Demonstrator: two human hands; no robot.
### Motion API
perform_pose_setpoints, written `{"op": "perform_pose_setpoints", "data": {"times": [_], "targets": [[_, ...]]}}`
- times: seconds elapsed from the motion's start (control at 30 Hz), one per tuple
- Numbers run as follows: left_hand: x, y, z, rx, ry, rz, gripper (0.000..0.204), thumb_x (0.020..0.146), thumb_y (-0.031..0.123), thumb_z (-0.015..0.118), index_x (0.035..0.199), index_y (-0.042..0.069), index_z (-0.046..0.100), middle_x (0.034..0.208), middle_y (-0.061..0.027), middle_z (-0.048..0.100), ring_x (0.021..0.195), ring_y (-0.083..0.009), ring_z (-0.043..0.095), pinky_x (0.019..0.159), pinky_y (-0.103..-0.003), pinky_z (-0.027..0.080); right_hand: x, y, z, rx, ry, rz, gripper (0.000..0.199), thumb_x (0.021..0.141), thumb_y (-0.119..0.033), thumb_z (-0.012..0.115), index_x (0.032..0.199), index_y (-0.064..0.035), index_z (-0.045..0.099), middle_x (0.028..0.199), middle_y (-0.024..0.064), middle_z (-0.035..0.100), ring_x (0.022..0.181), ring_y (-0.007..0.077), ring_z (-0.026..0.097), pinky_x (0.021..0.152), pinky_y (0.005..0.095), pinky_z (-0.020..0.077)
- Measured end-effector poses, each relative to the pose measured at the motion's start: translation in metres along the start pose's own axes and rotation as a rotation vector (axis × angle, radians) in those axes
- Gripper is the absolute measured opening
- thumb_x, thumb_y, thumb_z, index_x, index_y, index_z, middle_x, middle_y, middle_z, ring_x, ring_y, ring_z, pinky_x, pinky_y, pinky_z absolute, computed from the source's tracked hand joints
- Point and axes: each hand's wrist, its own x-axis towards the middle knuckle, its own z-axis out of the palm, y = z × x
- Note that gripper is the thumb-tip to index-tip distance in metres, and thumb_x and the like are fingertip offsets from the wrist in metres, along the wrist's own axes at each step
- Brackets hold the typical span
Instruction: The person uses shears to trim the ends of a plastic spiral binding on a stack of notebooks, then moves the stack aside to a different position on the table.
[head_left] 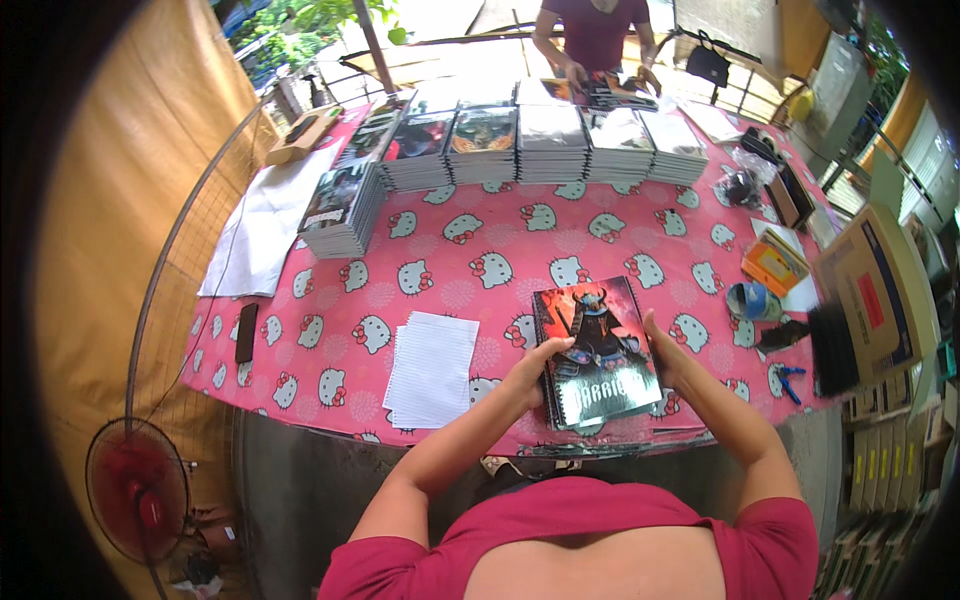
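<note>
A small stack of spiral notebooks (600, 350) is at the table's near edge in front of me. Its top cover shows an armoured, horned-helmet warrior on red and dark green. My left hand (541, 372) grips the wire-bound left side, thumb over the cover and fingers hidden beneath. Against the opposite edge, my right hand (672, 358) holds the stack with its thumb up along the side; its other fingers are mostly hidden. Loose lined sheets (432, 370) lie to the left of the notebooks.
Tall notebook stacks (482, 150) line the far side of the pink patterned table (470, 270). Another person (600, 45) handles notebooks behind them. A phone (245, 333) lies left; a tape roll (752, 301), blue cutters (790, 384) and a cardboard box (870, 290) are right. A fan (137, 490) stands lower left.
</note>
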Motion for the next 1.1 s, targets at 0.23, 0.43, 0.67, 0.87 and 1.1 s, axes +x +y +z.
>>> {"op": "perform_pose_setpoints", "data": {"times": [0.23,0.43,0.67,0.87,1.1], "targets": [[-0.011,-0.011,-0.009,0.084,0.012,0.133,0.060,0.077,0.010,0.067,0.127,0.008,0.033,0.108,-0.0140,0.057,0.089,-0.0216,0.064,0.071,-0.039,0.058,-0.004,0.020,-0.023,-0.190,-0.052,-0.112,0.075,0.084,-0.055,0.059,0.131,0.0028,0.046,0.124,0.0175,0.057,0.110,0.0248,0.059,0.095,0.0403,0.0483],[-0.016,0.022,-0.043,0.509,-0.174,0.194,0.102,0.063,0.010,0.077,0.141,0.009,0.011,0.125,-0.0117,0.044,0.118,-0.0231,0.046,0.099,-0.038,0.040,0.004,0.020,0.005,-0.425,-0.037,-0.457,0.109,0.058,-0.028,0.082,0.141,-0.0061,0.015,0.132,0.0148,0.037,0.125,0.0259,0.038,0.095,0.0401,0.0443],[-0.012,0.060,-0.076,1.748,-0.365,1.200,0.063,0.067,0.037,0.080,0.122,0.014,0.060,0.125,-0.0048,0.057,0.124,-0.0271,0.043,0.107,-0.045,0.025,0.034,-0.006,-0.010,-1.272,-0.332,-0.769,0.120,0.057,-0.028,0.082,0.145,-0.0057,0.004,0.144,0.0175,0.027,0.133,0.0296,0.029,0.106,0.0465,0.0321],[0.002,0.050,-0.103,1.449,-0.391,0.805,0.129,0.060,0.035,0.087,0.134,0.009,-0.016,0.147,-0.0181,0.023,0.138,-0.0303,0.019,0.114,-0.043,0.011,0.065,0.019,-0.035,-1.651,-0.471,-0.837,0.115,0.062,-0.028,0.081,0.146,-0.0072,0.005,0.144,0.0171,0.030,0.133,0.0303,0.032,0.106,0.0481,0.0318],[0.031,0.058,-0.125,1.396,-0.470,1.014,0.144,0.059,0.032,0.087,0.143,0.009,-0.027,0.154,-0.0222,-0.006,0.144,-0.0322,0.002,0.114,-0.046,0.010,0.094,0.010,-0.051,-1.820,-0.498,-0.852,0.109,0.069,-0.027,0.079,0.148,-0.0089,0.006,0.145,0.0166,0.032,0.132,0.0312,0.035,0.106,0.0499,0.0315]]}}
